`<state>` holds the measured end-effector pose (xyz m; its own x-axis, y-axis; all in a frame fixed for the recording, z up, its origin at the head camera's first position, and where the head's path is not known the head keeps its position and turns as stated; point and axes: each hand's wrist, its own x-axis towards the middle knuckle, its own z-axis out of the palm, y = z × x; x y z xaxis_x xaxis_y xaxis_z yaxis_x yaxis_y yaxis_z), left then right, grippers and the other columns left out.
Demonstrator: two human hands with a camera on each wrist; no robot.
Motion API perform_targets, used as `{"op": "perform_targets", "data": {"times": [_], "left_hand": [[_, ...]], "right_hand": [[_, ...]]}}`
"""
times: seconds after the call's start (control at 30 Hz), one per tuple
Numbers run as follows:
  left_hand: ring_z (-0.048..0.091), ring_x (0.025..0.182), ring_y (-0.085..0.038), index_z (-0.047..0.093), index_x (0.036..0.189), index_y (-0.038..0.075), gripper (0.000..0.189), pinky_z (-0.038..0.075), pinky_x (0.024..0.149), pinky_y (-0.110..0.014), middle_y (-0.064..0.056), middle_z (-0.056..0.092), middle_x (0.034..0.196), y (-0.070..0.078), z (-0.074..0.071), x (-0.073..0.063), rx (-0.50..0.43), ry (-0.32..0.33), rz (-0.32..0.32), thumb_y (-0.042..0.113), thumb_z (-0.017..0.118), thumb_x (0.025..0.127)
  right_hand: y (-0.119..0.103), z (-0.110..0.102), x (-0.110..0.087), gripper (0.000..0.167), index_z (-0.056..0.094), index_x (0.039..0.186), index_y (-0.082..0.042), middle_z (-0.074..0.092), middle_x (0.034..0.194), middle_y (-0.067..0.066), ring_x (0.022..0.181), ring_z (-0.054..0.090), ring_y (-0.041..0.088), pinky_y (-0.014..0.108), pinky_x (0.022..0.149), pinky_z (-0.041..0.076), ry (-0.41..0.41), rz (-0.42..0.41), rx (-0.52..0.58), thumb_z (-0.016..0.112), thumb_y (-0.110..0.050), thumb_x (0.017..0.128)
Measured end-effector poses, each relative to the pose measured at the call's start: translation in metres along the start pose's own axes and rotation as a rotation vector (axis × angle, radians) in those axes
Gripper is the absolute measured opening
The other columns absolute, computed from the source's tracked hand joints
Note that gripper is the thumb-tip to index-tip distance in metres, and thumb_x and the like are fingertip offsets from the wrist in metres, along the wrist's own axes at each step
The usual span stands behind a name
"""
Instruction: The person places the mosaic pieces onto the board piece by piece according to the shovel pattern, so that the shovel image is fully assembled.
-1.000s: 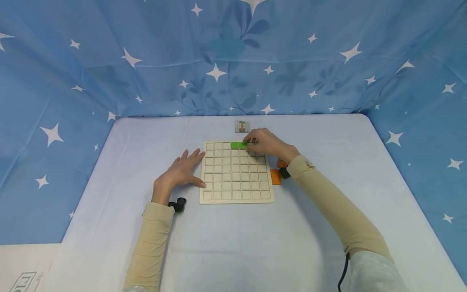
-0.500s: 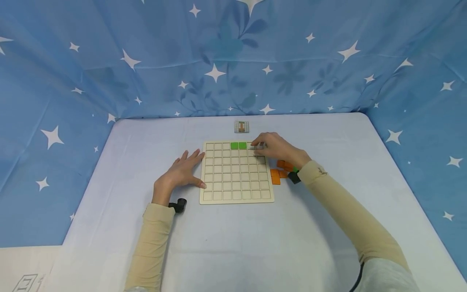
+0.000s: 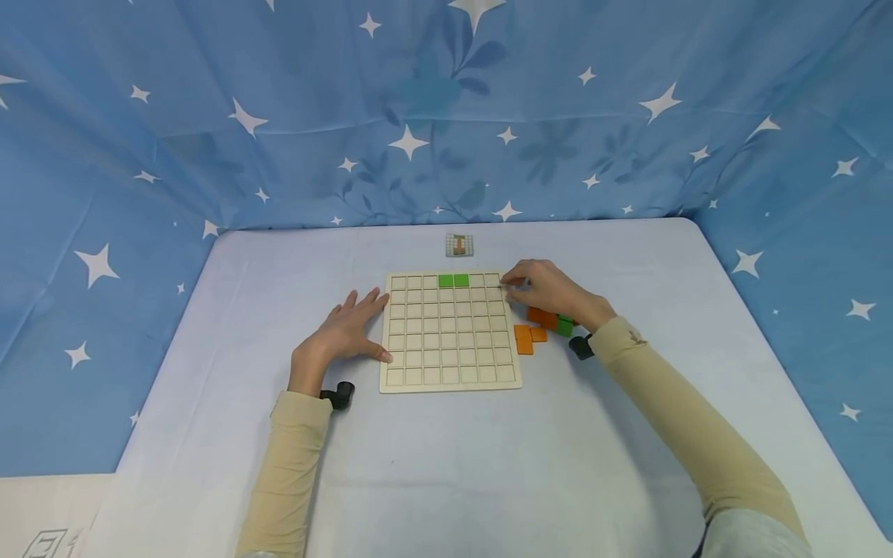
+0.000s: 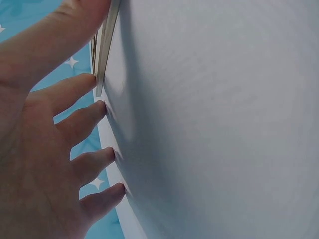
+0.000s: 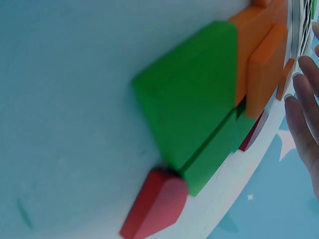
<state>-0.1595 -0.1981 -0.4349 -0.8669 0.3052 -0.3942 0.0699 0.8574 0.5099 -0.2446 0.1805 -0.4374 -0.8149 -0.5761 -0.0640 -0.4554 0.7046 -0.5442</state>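
Spread wide, the left grip (image 3: 343, 335) touches the left edge of a square cream gridded board (image 3: 449, 339) in mid-frame. Flat orange pieces (image 3: 523, 341) lie just beside its right edge, angular green pieces (image 3: 564, 327) next to them. Loosely extended, the right grip (image 3: 551, 294) is at the upper right corner; touch, I can't tell. Two square green tiles (image 3: 446, 281) sit in the board's top row; beyond lies a small patterned card (image 3: 459, 246).

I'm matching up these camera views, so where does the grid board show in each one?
Head: the grid board lies flat near the middle.
Left wrist: its edge shows at the top, left of centre.
Right wrist: a sliver, probably its edge, at the top right.
Shared landmark: the blue star-patterned cloth.
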Motion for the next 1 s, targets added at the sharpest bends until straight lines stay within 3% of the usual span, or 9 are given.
{"op": "perform_targets", "data": {"times": [0.37,0.73,1.0], "left_hand": [[-0.008,0.159,-0.042,0.019,0.166,0.014,0.116,-0.001,0.129,-0.061,-0.011,0.006,0.174,-0.001,0.001,0.001,0.001,0.0,0.012,0.036,0.091,0.077],[-0.009,0.159,-0.042,0.018,0.166,0.015,0.115,0.0,0.128,-0.063,-0.011,0.005,0.175,-0.001,-0.001,-0.001,0.007,-0.009,0.013,0.037,0.089,0.079],[-0.01,0.159,-0.042,0.017,0.167,0.015,0.115,0.0,0.126,-0.066,-0.011,0.005,0.175,-0.001,-0.001,-0.001,-0.009,-0.01,0.009,0.036,0.089,0.079]], "right_hand": [[0.015,-0.006,-0.015,0.029,0.075,0.122,-0.006,0.072,0.116,0.01,0.096,0.064,0.025,0.042,0.087,0.058,0.008,0.054,-0.007,0.073,-0.016,0.096],[0.027,-0.008,-0.03,0.026,0.077,0.118,-0.003,0.073,0.105,0.011,0.087,0.061,0.023,0.039,0.078,0.055,0.045,0.044,-0.049,0.076,-0.012,0.094],[0.029,-0.01,-0.038,0.026,0.077,0.117,-0.002,0.074,0.106,0.011,0.093,0.065,0.024,0.042,0.084,0.057,0.021,0.07,-0.056,0.075,-0.011,0.093]]}}
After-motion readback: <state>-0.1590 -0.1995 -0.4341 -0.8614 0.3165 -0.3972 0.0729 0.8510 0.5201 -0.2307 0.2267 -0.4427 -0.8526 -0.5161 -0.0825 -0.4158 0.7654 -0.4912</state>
